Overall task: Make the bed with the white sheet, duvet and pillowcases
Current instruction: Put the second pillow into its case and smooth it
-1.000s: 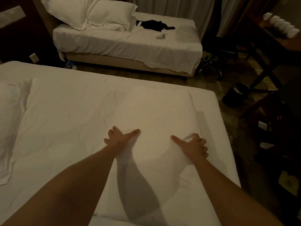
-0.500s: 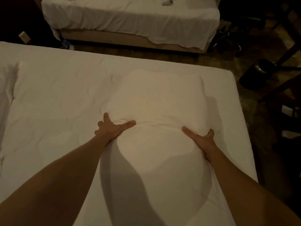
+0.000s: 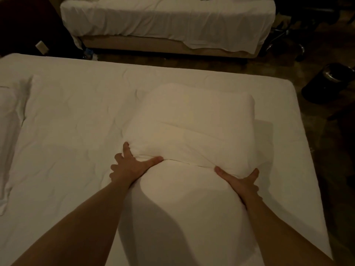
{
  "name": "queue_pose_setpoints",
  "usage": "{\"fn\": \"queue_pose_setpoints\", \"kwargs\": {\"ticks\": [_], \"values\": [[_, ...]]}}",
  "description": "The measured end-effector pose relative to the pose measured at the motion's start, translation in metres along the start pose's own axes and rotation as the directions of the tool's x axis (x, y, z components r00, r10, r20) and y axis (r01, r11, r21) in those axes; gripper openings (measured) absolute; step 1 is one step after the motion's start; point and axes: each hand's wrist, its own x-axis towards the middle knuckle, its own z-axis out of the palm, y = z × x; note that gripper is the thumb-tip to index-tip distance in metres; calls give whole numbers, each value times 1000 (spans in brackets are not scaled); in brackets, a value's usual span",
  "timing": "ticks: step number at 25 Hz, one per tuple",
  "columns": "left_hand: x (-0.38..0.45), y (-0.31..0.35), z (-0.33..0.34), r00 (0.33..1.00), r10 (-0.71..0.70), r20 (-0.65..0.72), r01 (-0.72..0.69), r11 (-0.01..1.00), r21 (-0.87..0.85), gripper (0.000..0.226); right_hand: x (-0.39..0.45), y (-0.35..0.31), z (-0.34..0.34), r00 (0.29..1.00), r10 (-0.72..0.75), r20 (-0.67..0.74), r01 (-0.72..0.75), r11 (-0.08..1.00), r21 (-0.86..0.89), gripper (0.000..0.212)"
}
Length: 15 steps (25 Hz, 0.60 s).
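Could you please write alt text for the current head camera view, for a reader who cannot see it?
Two bare hands, left hand and right hand, press on a white pillow lying on a white-sheeted bed. A second bed stands beyond, in a dim room.

We see a dim, warm-lit room with a dark patterned floor [image 3: 288,73]. At twelve o'clock stands a second bed [image 3: 167,22] on a tan base. At two o'clock sit a black bin [image 3: 330,83] and a chair's chrome legs [image 3: 282,37].
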Motion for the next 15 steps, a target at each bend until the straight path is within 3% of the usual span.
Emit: {"fn": "queue_pose_setpoints", "kwargs": {"ticks": [4, 9, 15], "values": [[3, -2, 6, 999, -17, -43, 20, 996, 83, 157, 6, 5, 6, 999, -20, -46, 17, 999, -50, 176], [-3, -6, -8, 999, 45, -11, -46, 996, -76, 148, -10, 7, 1, 997, -67, -42, 68, 997, 31, 169], [-15, -17, -63, 988, 139, -64, -147, 979, -144, 135, -86, -14, 0, 986, -144, -83, 157, 971, 180, 155]]}}
